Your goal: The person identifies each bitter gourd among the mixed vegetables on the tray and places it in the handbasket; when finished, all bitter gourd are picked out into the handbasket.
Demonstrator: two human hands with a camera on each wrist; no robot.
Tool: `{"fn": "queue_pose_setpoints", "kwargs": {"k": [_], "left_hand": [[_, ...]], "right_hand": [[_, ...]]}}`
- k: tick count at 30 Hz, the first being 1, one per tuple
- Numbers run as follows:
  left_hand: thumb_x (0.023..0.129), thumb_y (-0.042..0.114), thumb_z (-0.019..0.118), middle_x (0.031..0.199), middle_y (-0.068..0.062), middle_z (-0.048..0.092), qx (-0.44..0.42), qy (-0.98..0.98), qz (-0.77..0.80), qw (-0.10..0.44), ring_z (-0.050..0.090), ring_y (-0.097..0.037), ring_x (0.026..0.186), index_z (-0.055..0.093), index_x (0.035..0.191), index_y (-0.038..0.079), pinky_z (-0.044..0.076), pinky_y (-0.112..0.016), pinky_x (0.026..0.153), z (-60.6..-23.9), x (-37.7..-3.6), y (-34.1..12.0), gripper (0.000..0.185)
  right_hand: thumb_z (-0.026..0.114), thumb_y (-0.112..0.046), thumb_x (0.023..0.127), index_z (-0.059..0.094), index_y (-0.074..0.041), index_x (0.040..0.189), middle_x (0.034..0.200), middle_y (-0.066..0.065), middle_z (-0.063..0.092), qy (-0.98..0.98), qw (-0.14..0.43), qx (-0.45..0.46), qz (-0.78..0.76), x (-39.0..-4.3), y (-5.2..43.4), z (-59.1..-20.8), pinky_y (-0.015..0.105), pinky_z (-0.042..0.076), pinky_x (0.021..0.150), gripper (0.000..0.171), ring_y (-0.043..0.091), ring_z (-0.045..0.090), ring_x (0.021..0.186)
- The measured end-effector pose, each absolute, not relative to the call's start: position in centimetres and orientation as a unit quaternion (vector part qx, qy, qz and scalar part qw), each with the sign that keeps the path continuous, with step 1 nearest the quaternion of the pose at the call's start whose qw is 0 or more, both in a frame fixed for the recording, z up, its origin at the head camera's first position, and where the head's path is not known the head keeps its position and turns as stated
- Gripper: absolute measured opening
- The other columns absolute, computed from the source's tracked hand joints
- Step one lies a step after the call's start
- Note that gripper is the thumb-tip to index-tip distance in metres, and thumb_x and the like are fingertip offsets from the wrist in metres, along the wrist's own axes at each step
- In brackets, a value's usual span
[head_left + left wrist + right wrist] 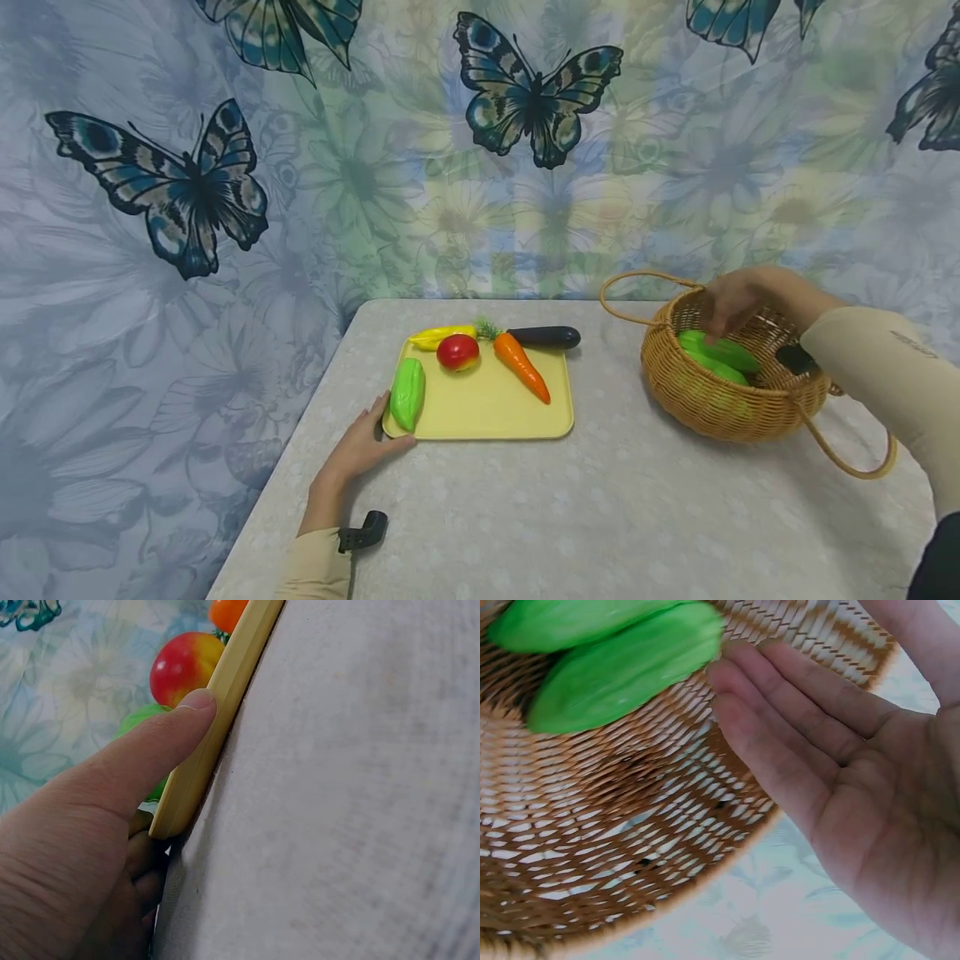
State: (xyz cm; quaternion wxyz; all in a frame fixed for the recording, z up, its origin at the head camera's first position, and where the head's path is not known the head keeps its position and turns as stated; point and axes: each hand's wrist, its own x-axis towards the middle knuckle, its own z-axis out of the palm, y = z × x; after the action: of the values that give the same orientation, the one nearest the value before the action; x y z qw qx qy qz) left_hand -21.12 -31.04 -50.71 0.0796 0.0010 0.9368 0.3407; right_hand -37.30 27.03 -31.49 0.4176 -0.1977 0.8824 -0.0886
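My left hand (360, 446) holds the near left corner of a pale yellow tray (480, 421), its thumb on the front rim and its fingers at the left side. Beside those fingers, a ridged light-green toy vegetable (407, 394) lies on the tray. On the right, my right hand (742, 298) reaches into a wicker basket (720, 421). Two long green toy vegetables (630, 671) lie there side by side. The right wrist view shows the fingers fairly straight, with the tips at the end of the nearer one and the thumb spread away.
Also on the tray are a red-and-yellow round fruit (457, 352), a carrot (521, 367), a long yellow piece (442, 336) and an eggplant (551, 337) overhanging the right edge. Two loop handles, one a left handle (611, 304), stick out from the basket. A butterfly-patterned cloth (360, 233) hangs behind.
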Motion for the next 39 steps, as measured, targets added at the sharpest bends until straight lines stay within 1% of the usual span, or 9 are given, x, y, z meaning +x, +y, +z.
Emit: {"fn": "queue_pose_setpoints", "kwargs": {"k": [6,13,17,19,28,32,35,38,39], "left_hand": [[0.081,0.052,0.073,0.161,-0.022,0.018,0.015,0.934,0.347,0.081,0.012,-0.045,0.149,0.013,0.156,0.005,0.012,-0.06,0.121,-50.5,-20.9,-31.0,0.107],[0.081,0.057,0.07,0.162,-0.022,0.014,-0.002,0.937,0.335,0.095,0.007,-0.051,0.147,0.01,0.157,0.008,0.014,-0.066,0.118,-50.2,-20.8,-31.1,0.109],[0.081,0.059,0.07,0.163,-0.021,0.014,-0.007,0.938,0.333,0.099,0.006,-0.051,0.147,0.009,0.158,0.01,0.014,-0.067,0.117,-50.2,-20.9,-31.3,0.11],[0.081,0.058,0.071,0.162,-0.02,0.015,-0.004,0.937,0.336,0.096,0.007,-0.05,0.147,0.009,0.158,0.01,0.014,-0.067,0.117,-50.2,-20.9,-31.4,0.109],[0.082,0.057,0.07,0.162,-0.023,0.015,0.001,0.937,0.337,0.093,0.007,-0.051,0.147,0.01,0.157,0.007,0.013,-0.066,0.117,-50.2,-20.8,-31.2,0.109],[0.082,0.057,0.07,0.162,-0.023,0.015,0.0,0.936,0.339,0.091,0.007,-0.051,0.147,0.01,0.157,0.008,0.013,-0.067,0.117,-50.2,-20.8,-31.4,0.108],[0.082,0.057,0.07,0.162,-0.023,0.014,-0.004,0.936,0.338,0.093,0.007,-0.051,0.147,0.01,0.157,0.007,0.013,-0.067,0.117,-50.2,-20.7,-31.4,0.109],[0.082,0.057,0.07,0.161,-0.023,0.015,-0.003,0.935,0.341,0.092,0.007,-0.05,0.147,0.01,0.157,0.005,0.012,-0.065,0.118,-50.3,-20.8,-31.2,0.109],[0.081,0.057,0.07,0.161,-0.023,0.015,-0.002,0.935,0.342,0.091,0.007,-0.05,0.148,0.011,0.157,0.005,0.012,-0.064,0.119,-50.3,-20.8,-31.1,0.109]], "right_hand": [[0.066,-0.044,0.091,0.06,0.009,0.125,0.127,0.028,0.061,0.884,0.405,-0.223,-0.077,-36.8,25.6,-29.8,0.04,0.058,0.09,0.064,0.033,0.065,0.111],[0.064,-0.038,0.094,0.07,0.002,0.109,0.092,0.002,0.069,0.893,0.38,-0.229,-0.075,-36.7,21.7,-26.7,0.03,0.055,0.072,0.043,0.008,0.06,0.076],[0.064,-0.041,0.093,0.069,0.0,0.113,0.101,0.009,0.07,0.901,0.35,-0.237,-0.099,-36.6,19.0,-26.2,0.037,0.057,0.085,0.046,0.018,0.066,0.088],[0.064,-0.041,0.093,0.07,-0.003,0.102,0.092,0.006,0.069,0.905,0.334,-0.236,-0.114,-36.5,17.5,-26.2,0.036,0.056,0.086,0.04,0.016,0.063,0.083],[0.064,-0.039,0.093,0.063,0.005,0.123,0.112,0.018,0.069,0.927,0.256,-0.245,-0.119,-36.1,10.4,-27.5,0.037,0.056,0.088,0.053,0.022,0.066,0.093],[0.064,-0.041,0.092,0.07,0.0,0.114,0.109,0.016,0.071,0.929,0.242,-0.256,-0.114,-35.5,6.9,-28.8,0.037,0.056,0.089,0.047,0.025,0.068,0.096],[0.066,-0.043,0.089,0.072,-0.006,0.087,0.083,0.007,0.07,0.93,0.232,-0.254,-0.126,-34.9,4.4,-29.9,0.027,0.053,0.073,0.038,0.018,0.065,0.078],[0.069,-0.044,0.086,0.056,-0.011,0.063,0.058,-0.003,0.049,0.935,0.219,-0.237,-0.149,-34.3,1.8,-31.2,0.021,0.037,0.053,0.042,0.011,0.045,0.054],[0.071,-0.045,0.085,0.054,-0.012,0.065,0.059,-0.005,0.046,0.936,0.215,-0.231,-0.158,-34.0,1.1,-31.6,0.02,0.034,0.052,0.042,0.009,0.041,0.054]]}}
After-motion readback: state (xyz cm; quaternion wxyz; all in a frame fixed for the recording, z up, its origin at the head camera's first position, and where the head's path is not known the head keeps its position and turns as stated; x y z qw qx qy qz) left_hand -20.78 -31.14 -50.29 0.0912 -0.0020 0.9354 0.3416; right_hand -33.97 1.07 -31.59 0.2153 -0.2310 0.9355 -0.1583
